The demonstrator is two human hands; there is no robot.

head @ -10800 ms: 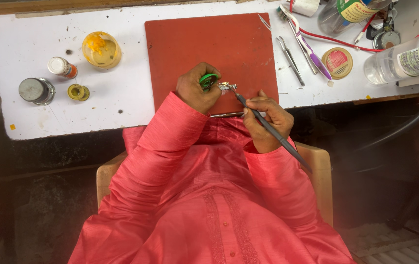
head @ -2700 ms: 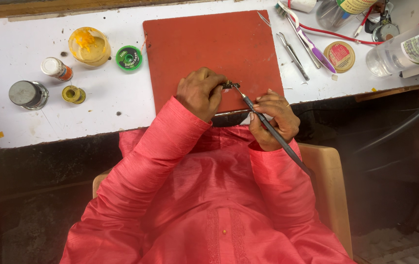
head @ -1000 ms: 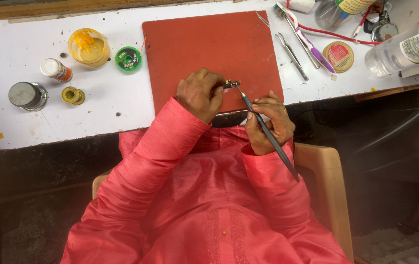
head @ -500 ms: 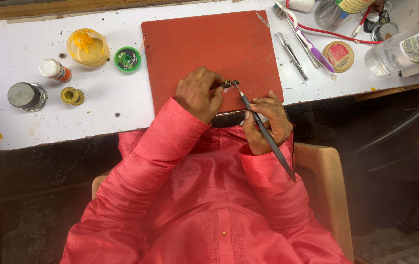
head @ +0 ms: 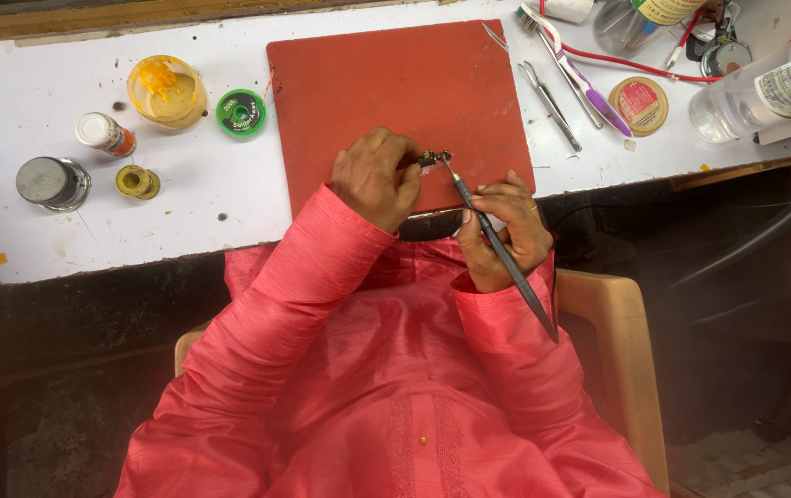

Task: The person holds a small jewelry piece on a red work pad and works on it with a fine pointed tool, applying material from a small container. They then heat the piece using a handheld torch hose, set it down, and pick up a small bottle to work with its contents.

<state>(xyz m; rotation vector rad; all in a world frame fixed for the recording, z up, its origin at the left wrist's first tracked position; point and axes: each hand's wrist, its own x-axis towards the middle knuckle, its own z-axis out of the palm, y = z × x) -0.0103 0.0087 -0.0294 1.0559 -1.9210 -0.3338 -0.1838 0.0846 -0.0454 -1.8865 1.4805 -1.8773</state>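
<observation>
A flat red rectangular mat lay on the white tabletop, near its front edge. Left of the mat sat a small green round spool, then a clear round tub of yellow paste, with a small white-capped bottle, a little yellow-rimmed pot and a grey metal tin farther left. Right of the mat lay steel tweezers, a purple-handled toothbrush and a round red-lidded tin. A small metal part rested on the mat's front portion, between the left hand and the right hand.

garment: coral-pink long-sleeved tunic; front: embroidered placket, small button; right hand: ring
</observation>
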